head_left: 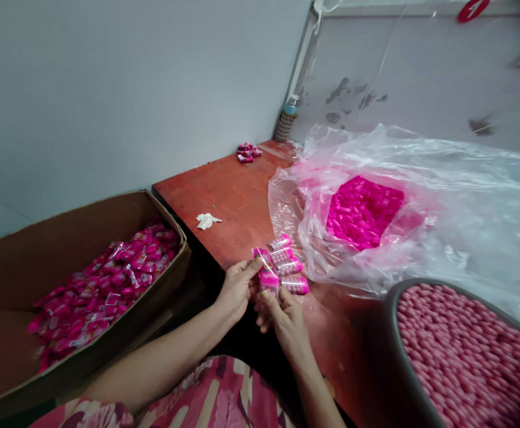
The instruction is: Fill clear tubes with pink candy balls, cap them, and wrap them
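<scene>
Between my two hands, at the table's near edge, is a small pink candy pack (269, 276) with a clear body. My left hand (237, 288) pinches its upper end between thumb and fingers. Lower down, my right hand (284, 318) grips the other end with the thumb on top. Several clear tubes of pink candies with bright pink caps (290, 266) lie in a row on the table just beyond my hands. My fingers partly hide the pack's lower end.
A cardboard box (177, 249) of finished-looking pink packs (121, 273) stands left. On the red table (224, 190) are a white scrap (207, 221), more packs (248, 152), a bottle (287, 119), a plastic bag (456, 238) of pink pieces (362, 211) and a tub of pink candies (465, 351).
</scene>
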Available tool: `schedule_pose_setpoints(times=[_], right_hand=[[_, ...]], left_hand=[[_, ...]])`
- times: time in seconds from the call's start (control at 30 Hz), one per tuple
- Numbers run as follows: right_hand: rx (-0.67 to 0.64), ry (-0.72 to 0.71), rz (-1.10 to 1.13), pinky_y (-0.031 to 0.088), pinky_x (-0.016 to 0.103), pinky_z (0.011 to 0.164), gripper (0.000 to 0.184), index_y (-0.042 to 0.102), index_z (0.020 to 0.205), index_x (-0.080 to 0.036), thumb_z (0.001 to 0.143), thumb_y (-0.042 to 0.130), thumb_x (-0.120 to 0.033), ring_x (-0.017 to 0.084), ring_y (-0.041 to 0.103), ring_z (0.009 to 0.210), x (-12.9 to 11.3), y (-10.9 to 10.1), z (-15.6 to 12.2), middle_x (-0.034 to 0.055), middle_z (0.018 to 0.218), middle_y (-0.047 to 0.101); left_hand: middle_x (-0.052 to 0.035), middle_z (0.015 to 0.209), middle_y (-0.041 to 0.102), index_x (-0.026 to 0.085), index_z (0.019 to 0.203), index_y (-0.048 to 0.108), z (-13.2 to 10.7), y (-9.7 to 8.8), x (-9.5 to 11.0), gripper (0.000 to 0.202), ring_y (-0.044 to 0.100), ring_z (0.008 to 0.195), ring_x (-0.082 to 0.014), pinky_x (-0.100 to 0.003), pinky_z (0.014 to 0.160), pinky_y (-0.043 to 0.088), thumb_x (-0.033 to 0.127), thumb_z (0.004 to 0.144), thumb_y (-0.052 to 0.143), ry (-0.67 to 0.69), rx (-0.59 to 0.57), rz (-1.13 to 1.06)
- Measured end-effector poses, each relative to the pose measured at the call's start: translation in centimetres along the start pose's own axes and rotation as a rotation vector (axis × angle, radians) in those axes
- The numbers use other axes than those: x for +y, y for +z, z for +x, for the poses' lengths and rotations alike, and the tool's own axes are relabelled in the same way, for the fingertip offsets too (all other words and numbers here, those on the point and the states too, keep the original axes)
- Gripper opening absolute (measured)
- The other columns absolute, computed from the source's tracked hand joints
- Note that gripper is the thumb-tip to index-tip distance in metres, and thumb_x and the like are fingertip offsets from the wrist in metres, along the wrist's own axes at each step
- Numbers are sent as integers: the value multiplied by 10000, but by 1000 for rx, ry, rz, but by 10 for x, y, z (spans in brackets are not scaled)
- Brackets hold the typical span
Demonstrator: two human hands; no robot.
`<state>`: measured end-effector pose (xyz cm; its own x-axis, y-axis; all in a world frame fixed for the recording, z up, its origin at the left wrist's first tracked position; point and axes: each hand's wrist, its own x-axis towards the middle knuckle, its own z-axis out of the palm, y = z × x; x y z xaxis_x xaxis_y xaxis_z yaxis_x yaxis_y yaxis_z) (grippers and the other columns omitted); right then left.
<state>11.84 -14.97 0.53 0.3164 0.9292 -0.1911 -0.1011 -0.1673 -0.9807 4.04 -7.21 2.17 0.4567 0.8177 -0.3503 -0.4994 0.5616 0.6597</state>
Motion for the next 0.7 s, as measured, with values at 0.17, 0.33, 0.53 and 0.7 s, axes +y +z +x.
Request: schedule_pose_setpoints(times=[0.17, 0.33, 0.53, 0.7], right_hand=[[41, -60, -23, 400, 168, 335, 290, 477, 738, -171, 789, 496, -456, 79, 498, 366, 3, -5, -1, -36, 520, 542], [131, -119, -147, 350, 148, 331, 251, 487, 732, -181, 783, 522, -425, 75, 480, 334, 5, -7, -3, -58, 426, 517], [-118, -19, 226, 327, 153, 292, 288, 459, 738, -175, 809, 447, -455, 59, 454, 317, -1, -12, -3, -21, 569, 586], [104, -138, -24, 336, 134, 314, 232, 475, 702, -181, 774, 541, -392, 59, 461, 325, 5, -19, -5, -70, 444, 497]], left_hand=[[4, 495, 546, 109, 710, 565, -2, 1, 4, 358, 499, 389, -97, -197, 369, 383, 434, 616, 683, -73, -150, 177], [-14, 509, 570, 89, 656, 576, -1, 1, 3, 272, 510, 384, -99, -213, 384, 409, 318, 605, 714, -89, -159, 280], [-42, 491, 587, 79, 626, 600, -2, 5, 8, 285, 523, 353, -140, -245, 342, 403, 351, 627, 683, -128, -286, 468], [-35, 491, 592, 80, 598, 603, -5, 8, 2, 236, 552, 403, -137, -246, 423, 438, 295, 620, 700, -100, -242, 505]])
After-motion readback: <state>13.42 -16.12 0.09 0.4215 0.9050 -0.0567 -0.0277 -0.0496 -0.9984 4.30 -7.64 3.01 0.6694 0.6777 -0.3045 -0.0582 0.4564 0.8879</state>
